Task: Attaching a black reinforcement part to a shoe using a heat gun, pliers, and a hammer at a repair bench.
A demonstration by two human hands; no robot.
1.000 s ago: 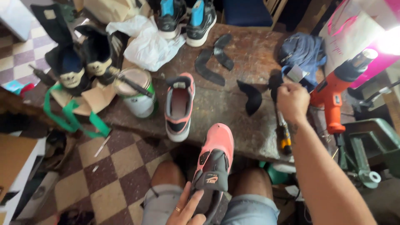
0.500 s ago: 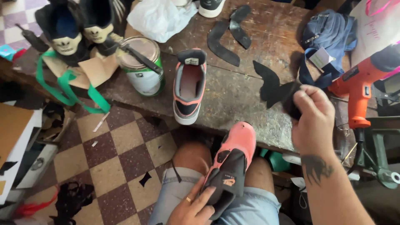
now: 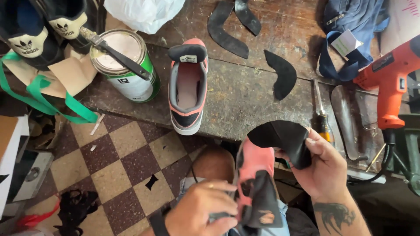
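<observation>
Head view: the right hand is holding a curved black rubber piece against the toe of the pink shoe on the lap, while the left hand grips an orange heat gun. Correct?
Not quite. The head view shows the left hand gripping the pink shoe itself, not the orange heat gun, which lies untouched on the workbench. The right hand does hold the curved black rubber piece at the shoe's toe.

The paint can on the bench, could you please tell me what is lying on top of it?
A dark-handled tool lies slantwise across the paint can, resting on its pale, smeared top. Its tip is hidden by the black shoe; the can's contents cannot be seen.
</observation>
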